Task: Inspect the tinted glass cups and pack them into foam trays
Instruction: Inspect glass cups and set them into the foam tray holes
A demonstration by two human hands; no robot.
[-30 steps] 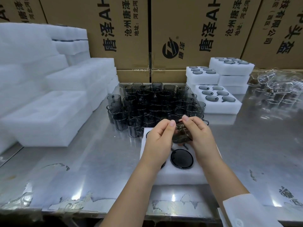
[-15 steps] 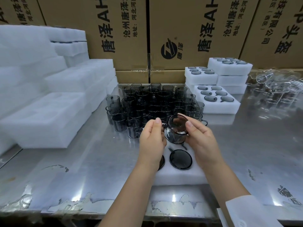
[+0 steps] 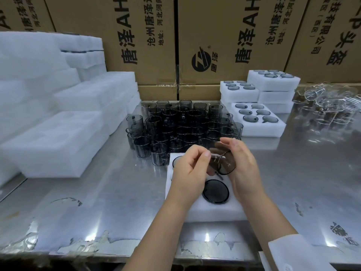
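Near the desk's front edge sits my foam tray (image 3: 214, 212), one tinted cup (image 3: 215, 191) already seated in a pocket. Just above it my hands meet on the next cup (image 3: 224, 166) — left hand (image 3: 190, 173) pinching its edge, right hand (image 3: 242, 169) curled round its body — tilted, I judge, so light shows flaws. Behind wait the unpacked cups (image 3: 183, 126). The filled trays (image 3: 257, 122) are parked toward the far right corner.

- Tinted glass cups (image 3: 183, 126), bench centre: translucent smoke-grey, vertically ribbed low down.
- Held cup (image 3: 222, 165): grey-brown tint.
- Foam tray (image 3: 214, 212), near edge: plain white.
- Foam stacks (image 3: 58, 137), left edge: white.
- Bench (image 3: 117, 192): dull silver, with whitish peeling patches along the near edge.
- Cartons (image 3: 224, 36): tan, with black lettering.
- Glassware (image 3: 328, 106), far right corner: colourless.
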